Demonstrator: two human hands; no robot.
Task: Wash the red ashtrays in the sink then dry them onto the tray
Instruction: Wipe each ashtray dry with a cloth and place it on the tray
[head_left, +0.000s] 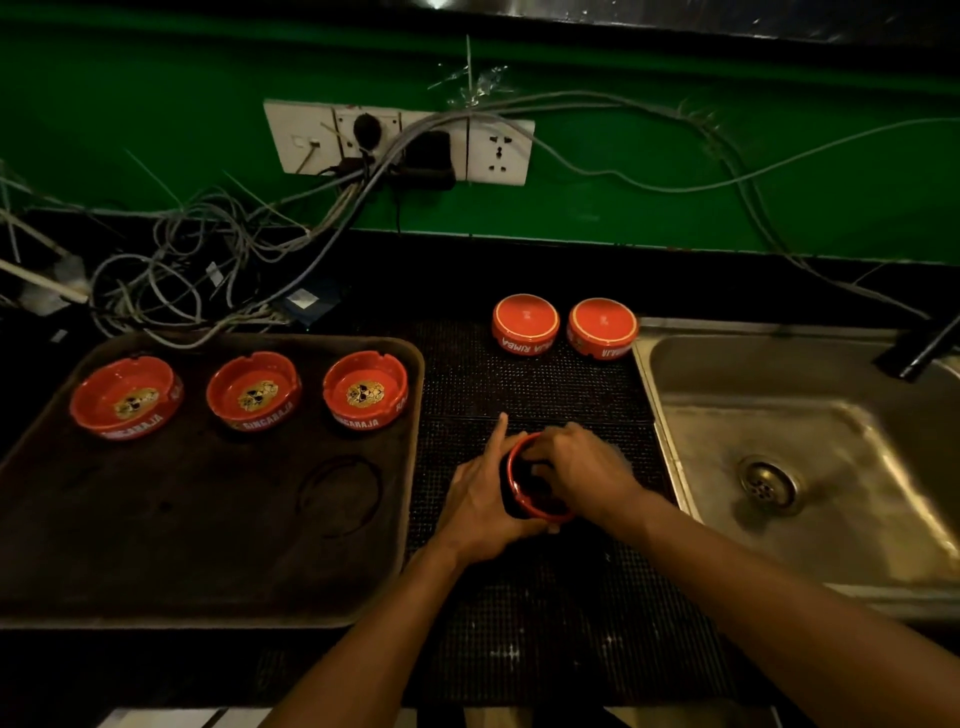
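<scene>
My left hand grips a red ashtray tilted on its side above the black mat, index finger pointing up. My right hand reaches into its bowl, fingers pressed inside; whether it holds a cloth is hidden. Three red ashtrays stand upright on the brown tray: left, middle and right. Two more ashtrays lie upside down on the mat by the sink, one beside the other. The steel sink is to the right.
A black ridged mat covers the counter between tray and sink. A tangle of grey cables lies behind the tray under a wall socket strip. A black faucet stands at the sink's far corner. The wall is green.
</scene>
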